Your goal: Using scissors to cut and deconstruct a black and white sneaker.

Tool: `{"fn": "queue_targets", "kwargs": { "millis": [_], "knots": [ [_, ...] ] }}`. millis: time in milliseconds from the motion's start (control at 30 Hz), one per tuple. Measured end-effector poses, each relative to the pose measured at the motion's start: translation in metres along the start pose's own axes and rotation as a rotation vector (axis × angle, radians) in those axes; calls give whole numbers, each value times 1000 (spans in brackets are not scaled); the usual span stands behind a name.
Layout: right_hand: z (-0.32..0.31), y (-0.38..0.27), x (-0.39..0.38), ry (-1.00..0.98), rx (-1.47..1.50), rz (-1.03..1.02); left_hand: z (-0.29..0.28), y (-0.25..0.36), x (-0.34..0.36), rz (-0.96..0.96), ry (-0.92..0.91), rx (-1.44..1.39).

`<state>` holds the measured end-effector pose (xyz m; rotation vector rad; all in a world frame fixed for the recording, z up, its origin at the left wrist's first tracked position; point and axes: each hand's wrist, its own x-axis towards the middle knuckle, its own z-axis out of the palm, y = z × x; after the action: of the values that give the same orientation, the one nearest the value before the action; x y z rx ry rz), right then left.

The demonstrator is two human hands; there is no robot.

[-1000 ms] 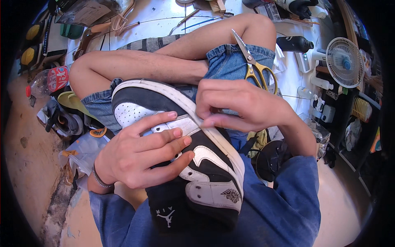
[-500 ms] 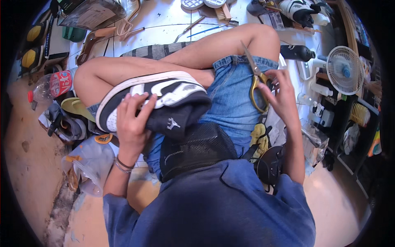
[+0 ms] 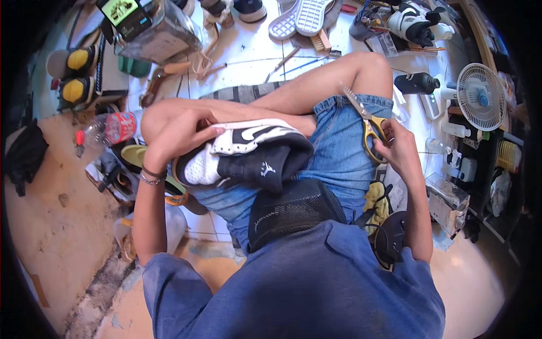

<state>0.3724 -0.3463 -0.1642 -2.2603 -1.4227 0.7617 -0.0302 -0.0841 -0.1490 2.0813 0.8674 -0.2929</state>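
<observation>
A black and white sneaker (image 3: 243, 164) lies on its side across my lap, its tongue with a small white emblem turned toward me. My left hand (image 3: 183, 134) grips it at the upper edge of the sole, fingers curled over and thumb on the white side panel. In my right hand (image 3: 398, 148) is a pair of scissors (image 3: 367, 116) with gold handles. Its blades point away from me over my right thigh, apart from the shoe. Fingers are around the handle loops.
A clear plastic bottle (image 3: 107, 131) with a red label lies at left. Ahead on the tiles are a wooden brush (image 3: 320, 40) and two white soles (image 3: 310, 16). At right stand a white fan (image 3: 481, 96) and a black bottle (image 3: 416, 83). Yellow gloves (image 3: 375, 199) lie by my right hip.
My left hand has moved from the front of the sneaker to its far sole edge, and the shoe has rolled, showing more of its toe. The scissors stay in my right hand. The view has shifted.
</observation>
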Motion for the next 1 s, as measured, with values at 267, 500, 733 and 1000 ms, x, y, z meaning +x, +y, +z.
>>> {"fn": "queue_targets", "kwargs": {
  "millis": [267, 500, 733, 1000],
  "knots": [
    [-13, -13, 4, -198, 377, 178, 30, 11, -21, 75, 257, 205],
    [22, -143, -22, -776, 1553, -106, 70, 35, -40, -94, 731, 188],
    [46, -178, 5, -1036, 744, 8, 111, 27, -37, -186, 793, 117],
    [-2, -201, 53, -301, 74, -590, 116, 22, -35, -167, 789, 19]
  ]
}}
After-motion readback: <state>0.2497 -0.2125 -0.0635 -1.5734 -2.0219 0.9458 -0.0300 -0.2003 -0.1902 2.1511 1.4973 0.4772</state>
